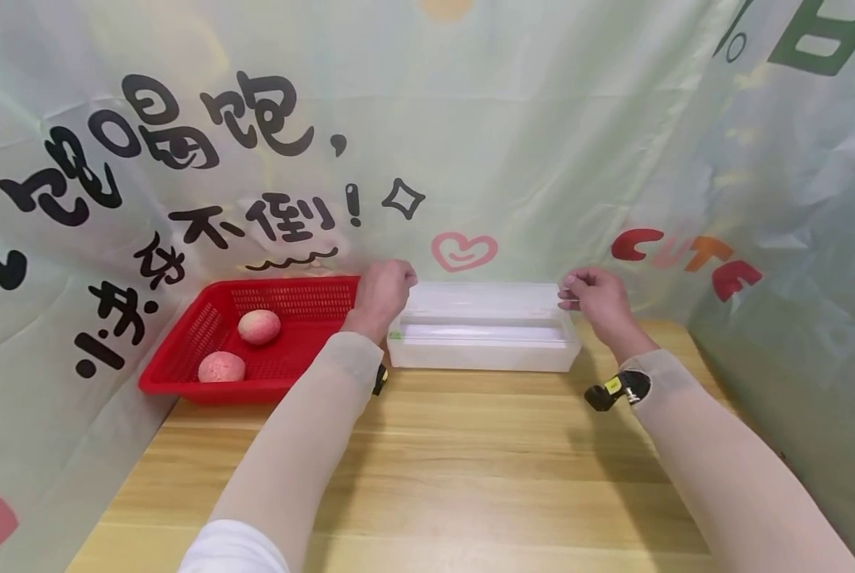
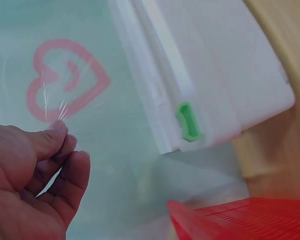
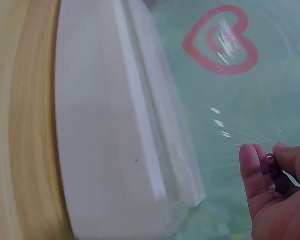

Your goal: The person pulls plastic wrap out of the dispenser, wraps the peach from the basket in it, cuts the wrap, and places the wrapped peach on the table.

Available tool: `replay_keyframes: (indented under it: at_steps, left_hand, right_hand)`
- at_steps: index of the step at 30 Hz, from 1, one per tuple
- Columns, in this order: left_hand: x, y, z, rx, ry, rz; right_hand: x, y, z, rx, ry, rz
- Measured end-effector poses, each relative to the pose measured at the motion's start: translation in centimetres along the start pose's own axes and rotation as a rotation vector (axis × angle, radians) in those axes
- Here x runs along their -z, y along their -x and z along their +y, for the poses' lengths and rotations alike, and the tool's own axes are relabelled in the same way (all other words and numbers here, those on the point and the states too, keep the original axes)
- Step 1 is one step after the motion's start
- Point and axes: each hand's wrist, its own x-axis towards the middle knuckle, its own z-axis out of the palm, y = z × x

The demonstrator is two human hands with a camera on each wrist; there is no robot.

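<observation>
A white cling film dispenser box (image 1: 481, 357) stands at the back of the table, with its lid (image 1: 481, 297) raised and a roll showing inside. Clear cling film (image 3: 222, 124) stretches between my hands above the box, creased where I grip it. My left hand (image 1: 382, 293) pinches one corner between thumb and fingers, beyond the box's left end. At the opposite end, my right hand (image 1: 599, 302) pinches the other corner. A green slider (image 2: 189, 122) sits at the box's left end in the left wrist view. Most of the film is hard to make out.
Left of the box sits a red plastic basket (image 1: 294, 387) holding two pinkish round items, one (image 1: 259, 326) behind the other (image 1: 221, 367). A printed cloth (image 1: 528, 159) hangs close behind the wooden table (image 1: 470, 461).
</observation>
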Motion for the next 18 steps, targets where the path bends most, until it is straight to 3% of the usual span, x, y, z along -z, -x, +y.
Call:
replay_keyframes:
  at_steps: [4,10,18]
  left_hand:
    - [0.6,0.0,0.1,-0.048,-0.015,0.060]
    - [1.2,-0.2,0.5,-0.047,-0.008,0.095]
    - [2.1,0.0,1.4,-0.080,-0.005,0.191]
  right_hand:
    - [0.0,0.3,-0.8,-0.003,-0.077,0.022]
    - [0.2,0.6,-2.1,-0.031,-0.172,0.041]
    - [0.8,1.1,-3.3,0.029,-0.321,0.067]
